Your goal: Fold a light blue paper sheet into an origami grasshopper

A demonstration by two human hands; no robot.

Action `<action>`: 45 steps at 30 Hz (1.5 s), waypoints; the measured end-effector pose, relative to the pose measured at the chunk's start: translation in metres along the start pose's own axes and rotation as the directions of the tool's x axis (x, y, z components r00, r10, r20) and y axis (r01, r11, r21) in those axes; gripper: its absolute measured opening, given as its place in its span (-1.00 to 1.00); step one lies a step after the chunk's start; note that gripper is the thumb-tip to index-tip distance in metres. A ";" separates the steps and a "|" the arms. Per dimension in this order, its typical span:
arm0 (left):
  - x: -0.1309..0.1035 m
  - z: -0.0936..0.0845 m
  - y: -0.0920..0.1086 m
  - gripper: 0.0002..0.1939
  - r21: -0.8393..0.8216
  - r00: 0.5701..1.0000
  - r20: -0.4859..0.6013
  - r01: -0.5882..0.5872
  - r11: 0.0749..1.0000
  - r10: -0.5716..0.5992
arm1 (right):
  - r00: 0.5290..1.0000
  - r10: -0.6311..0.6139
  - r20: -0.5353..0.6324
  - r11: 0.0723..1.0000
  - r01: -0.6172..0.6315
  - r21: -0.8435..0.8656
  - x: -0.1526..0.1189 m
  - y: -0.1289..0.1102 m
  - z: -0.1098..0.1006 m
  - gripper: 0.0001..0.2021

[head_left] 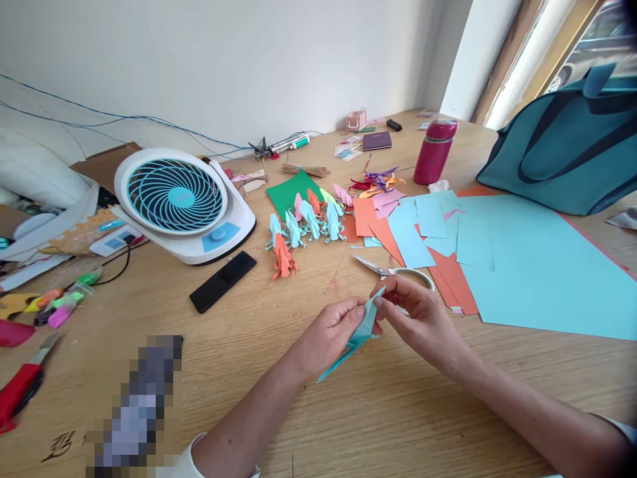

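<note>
Between my two hands is a folded piece of light blue origami paper (367, 323), held just above the wooden table. My left hand (334, 330) pinches its left side between thumb and fingers, and a long pointed flap sticks out below toward the lower left. At the top corner, the thumb and fingers of my right hand (415, 317) are closed on the paper's tip. Scissors (381, 269) with pale handles lie right behind my right hand, partly covered by it. Farther back stand several folded paper figures, among them an orange one (283, 255) and a light blue one (311, 219).
Light blue sheets (542, 265) and orange strips (450, 279) spread to the right, near a teal bag (562, 146) and a magenta bottle (434, 153). On the left are a fan (179, 199), a black phone (223, 281) and red-handled scissors (22, 392). Green paper (293, 189) lies behind the figures.
</note>
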State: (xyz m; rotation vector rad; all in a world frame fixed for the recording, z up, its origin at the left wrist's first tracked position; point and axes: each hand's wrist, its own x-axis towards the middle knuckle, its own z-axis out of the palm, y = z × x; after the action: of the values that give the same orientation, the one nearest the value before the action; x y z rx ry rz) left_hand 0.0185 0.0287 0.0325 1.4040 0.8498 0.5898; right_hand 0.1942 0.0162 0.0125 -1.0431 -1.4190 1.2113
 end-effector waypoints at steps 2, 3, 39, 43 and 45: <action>-0.001 0.001 0.001 -0.58 0.028 1.000 -0.015 -0.003 1.000 0.004 | 1.000 -0.015 -0.009 1.000 0.015 0.022 0.000 0.000 0.000 -0.85; -0.001 0.001 0.001 -0.57 0.039 1.000 -0.017 -0.007 0.999 0.008 | 1.000 -0.024 -0.008 0.999 0.024 0.032 0.000 -0.001 0.000 -0.85; -0.006 0.008 0.001 -0.68 0.445 0.934 -0.278 -0.082 0.892 0.224 | 0.989 -0.105 -0.105 0.993 0.100 -0.055 -0.001 0.004 -0.003 -0.86; -0.006 0.010 0.000 -0.74 0.452 0.929 -0.258 -0.127 0.883 0.266 | 0.987 -0.133 -0.092 0.988 0.125 -0.085 0.000 0.004 -0.003 -0.88; -0.006 0.011 0.001 -0.74 0.420 0.928 -0.257 -0.146 0.896 0.271 | 0.987 -0.145 -0.073 0.985 0.137 -0.101 0.000 0.002 -0.004 -0.87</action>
State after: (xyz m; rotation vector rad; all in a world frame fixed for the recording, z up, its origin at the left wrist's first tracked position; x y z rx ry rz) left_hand 0.0239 0.0175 0.0339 1.8187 1.1199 0.8568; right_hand 0.1978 0.0175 0.0102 -1.0260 -1.4739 0.9971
